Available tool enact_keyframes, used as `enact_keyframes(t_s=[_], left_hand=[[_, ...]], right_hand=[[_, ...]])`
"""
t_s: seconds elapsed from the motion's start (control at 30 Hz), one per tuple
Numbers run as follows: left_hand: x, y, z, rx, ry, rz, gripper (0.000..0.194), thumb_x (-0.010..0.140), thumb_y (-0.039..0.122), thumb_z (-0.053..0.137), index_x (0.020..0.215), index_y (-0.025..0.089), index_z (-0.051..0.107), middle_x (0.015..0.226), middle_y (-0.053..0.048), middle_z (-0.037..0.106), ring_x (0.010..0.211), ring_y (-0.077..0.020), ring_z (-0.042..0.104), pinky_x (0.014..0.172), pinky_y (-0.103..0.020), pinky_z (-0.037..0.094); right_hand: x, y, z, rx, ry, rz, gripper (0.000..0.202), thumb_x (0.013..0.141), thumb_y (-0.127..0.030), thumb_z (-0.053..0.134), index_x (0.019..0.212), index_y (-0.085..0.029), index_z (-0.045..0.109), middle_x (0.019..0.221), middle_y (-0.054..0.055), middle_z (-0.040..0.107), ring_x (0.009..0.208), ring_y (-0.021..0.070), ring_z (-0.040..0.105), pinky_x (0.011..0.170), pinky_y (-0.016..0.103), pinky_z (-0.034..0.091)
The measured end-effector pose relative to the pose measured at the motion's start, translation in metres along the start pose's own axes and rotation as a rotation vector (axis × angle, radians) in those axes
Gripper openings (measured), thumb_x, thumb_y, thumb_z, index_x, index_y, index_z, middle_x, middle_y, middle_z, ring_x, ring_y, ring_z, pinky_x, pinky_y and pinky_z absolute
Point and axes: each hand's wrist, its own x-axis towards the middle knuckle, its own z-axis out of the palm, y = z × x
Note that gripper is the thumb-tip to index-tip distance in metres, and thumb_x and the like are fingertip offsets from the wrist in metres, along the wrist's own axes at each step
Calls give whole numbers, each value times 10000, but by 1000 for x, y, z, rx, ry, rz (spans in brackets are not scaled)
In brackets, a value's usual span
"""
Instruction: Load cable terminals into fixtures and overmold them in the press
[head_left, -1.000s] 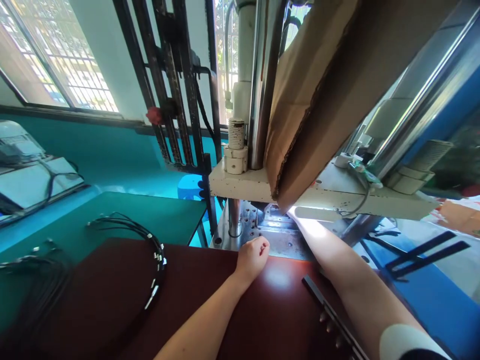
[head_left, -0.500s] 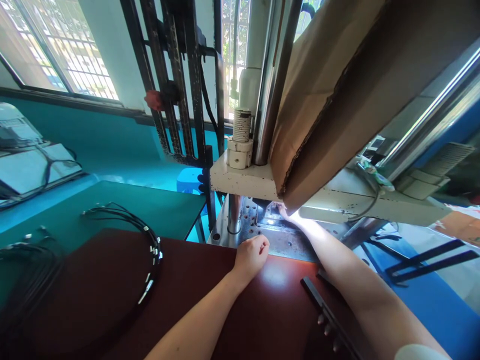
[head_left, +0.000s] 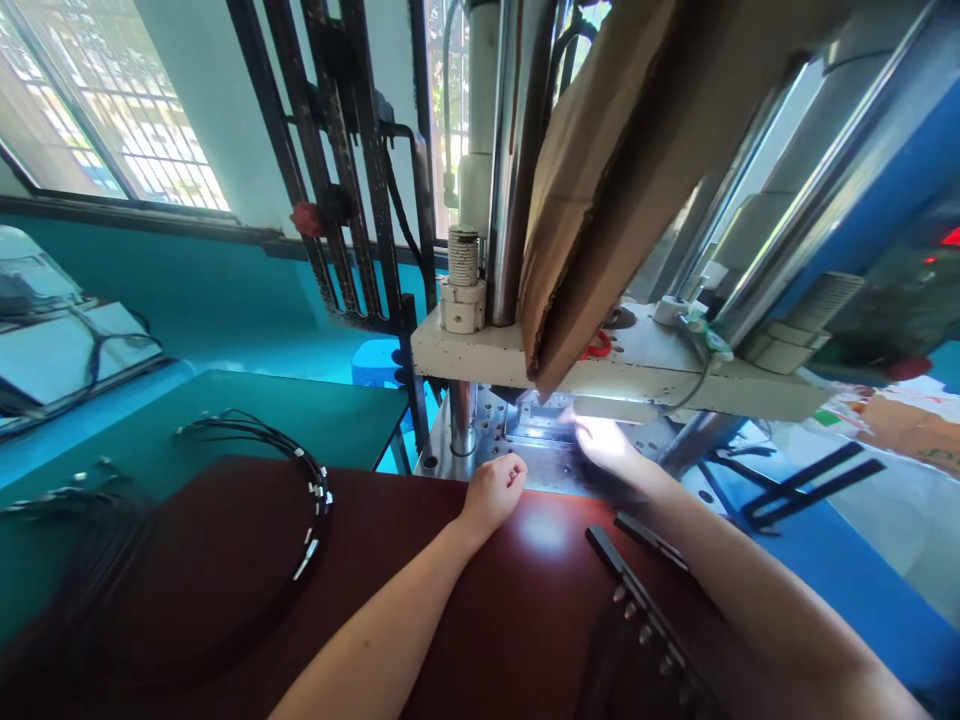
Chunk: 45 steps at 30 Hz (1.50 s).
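My left hand (head_left: pixel 495 490) rests as a closed fist at the far edge of the dark red table top (head_left: pixel 420 570), in front of the metal press bed (head_left: pixel 540 468); nothing shows in it. My right hand (head_left: pixel 600 440) is over the press bed, beside a metal fixture block (head_left: pixel 536 425) below the cream machine plate (head_left: pixel 480 358). Its fingers are blurred and washed out by a bright light, so whether it holds anything cannot be made out. A black bar with a row of metal parts (head_left: pixel 637 605) lies on the table near my right forearm, with a second dark bar (head_left: pixel 649 540) beside it.
Brown cardboard (head_left: pixel 577 220) hangs down in front of the machine plate. A bundle of black cables with white tags (head_left: pixel 319 500) curves over the table's left part and a green table (head_left: pixel 300 405). Black metal prongs (head_left: pixel 817 487) stand at the right above a blue surface (head_left: pixel 840 570).
My right hand has drawn back from the fixture block, toward the right and nearer. My left fist keeps its place. The view has shifted a little, showing more of the right side.
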Motion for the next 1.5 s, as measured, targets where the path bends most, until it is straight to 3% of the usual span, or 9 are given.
enact_keyframes(t_s=[0.2,0.27,0.37,0.47,0.7,0.93,1.07,1.3,1.5], left_hand=[[-6,11,-21,-141,-86,-141,180,751,186,427,844,134,571,753,-20,585,642,-99,520,619,-202,393],[-27,26,-44,-177,-305,-172,190,738,236,434,802,131,579,676,-16,576,571,-112,526,518,-201,383],[-86,55,-89,-67,-1128,-199,219,722,321,458,685,154,594,618,-22,583,487,-144,522,441,-232,348],[-163,73,-121,209,-1255,-50,186,685,355,551,630,197,632,573,-27,576,556,-182,529,536,-273,359],[-252,50,-99,189,-877,-389,388,680,387,582,1030,221,581,1102,-67,583,1026,-247,508,901,-361,352],[-246,48,-42,-889,-1058,-676,527,777,604,426,988,121,452,912,-128,629,705,-176,619,588,-268,458],[-244,76,-10,-1022,-1077,-738,465,668,501,602,874,125,422,724,-103,625,482,-128,560,373,-174,360],[-202,122,21,-1157,-875,-718,431,628,431,619,868,100,482,625,-48,567,414,-91,484,315,-161,292],[-117,114,12,-1138,-664,-673,201,770,269,494,867,95,462,653,-51,563,443,-91,489,356,-172,308]], right_hand=[[-177,-38,-63,35,-328,45,278,858,-182,348,914,-196,620,876,51,613,806,154,565,740,270,447],[-226,-49,-71,85,-407,172,272,854,-199,387,1045,-218,580,929,34,609,822,141,569,723,242,448],[-271,-59,-68,102,-448,274,395,796,-220,478,1191,-202,483,993,49,585,843,152,562,731,247,449],[-284,-63,-54,11,-431,313,474,743,-224,505,1209,-157,448,1081,99,536,952,204,531,822,309,423],[-271,-67,-47,-55,-462,362,414,655,-136,433,1066,-130,482,1038,104,551,951,229,530,787,321,387],[-246,-68,-53,-188,-518,439,241,632,-101,437,868,-145,451,895,93,584,810,205,544,609,268,294],[-218,-60,-57,-273,-442,488,280,686,-107,418,958,-163,459,863,87,613,748,207,561,537,259,221],[-133,-23,-66,-246,-222,356,209,652,-106,466,832,-173,550,757,23,608,731,160,537,563,227,257],[-42,24,-51,-186,-71,318,181,722,-65,491,859,-124,593,801,36,612,739,124,544,599,204,361]])
